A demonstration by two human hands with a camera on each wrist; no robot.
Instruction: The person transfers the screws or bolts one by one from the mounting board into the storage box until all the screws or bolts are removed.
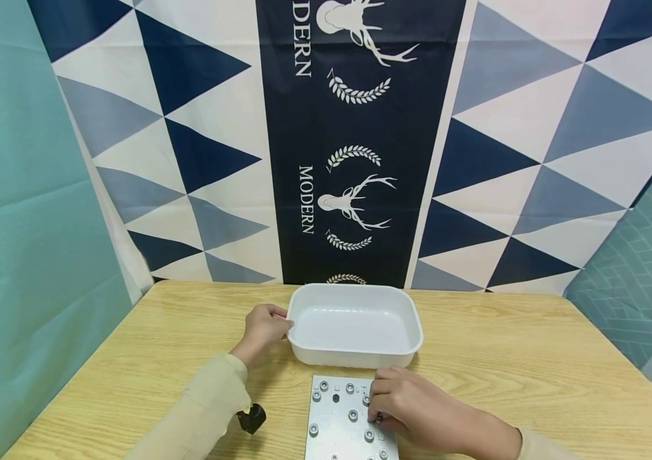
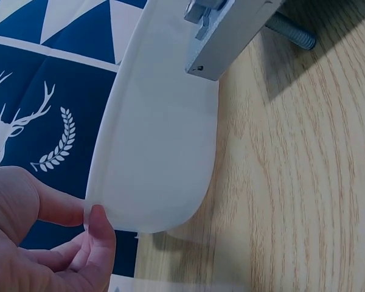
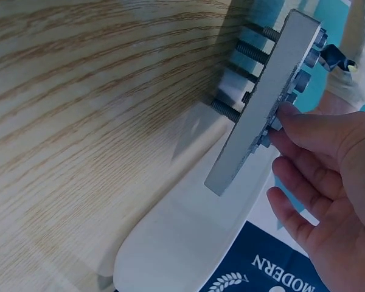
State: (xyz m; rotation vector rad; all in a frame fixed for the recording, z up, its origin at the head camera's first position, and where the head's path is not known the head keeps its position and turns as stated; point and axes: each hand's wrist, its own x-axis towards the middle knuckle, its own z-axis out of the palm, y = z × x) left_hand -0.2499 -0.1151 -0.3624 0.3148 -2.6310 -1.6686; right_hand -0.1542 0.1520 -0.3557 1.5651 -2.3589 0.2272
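My left hand (image 1: 265,329) pinches the left rim of a white plastic tub (image 1: 354,359) between thumb and fingers. In front of the tub lies a grey metal plate (image 1: 331,418) studded with several socket-head bolts (image 1: 353,415). Threaded bolt shanks (image 3: 252,52) stick out of its underside in the right wrist view, and the plate stands raised above the table. At its right side, my right hand (image 1: 417,409) pinches a bolt head (image 3: 276,123) with thumb and index finger, the other fingers loosely bent. The fingers partly cover that bolt.
The wooden table (image 1: 492,358) ends at a patterned cloth (image 1: 348,140) behind the tub. A teal sheet (image 1: 32,223) hangs at the left. The black wrist camera (image 1: 252,418) juts out from the left sleeve. Inside the tub (image 1: 354,329) only white surface shows.
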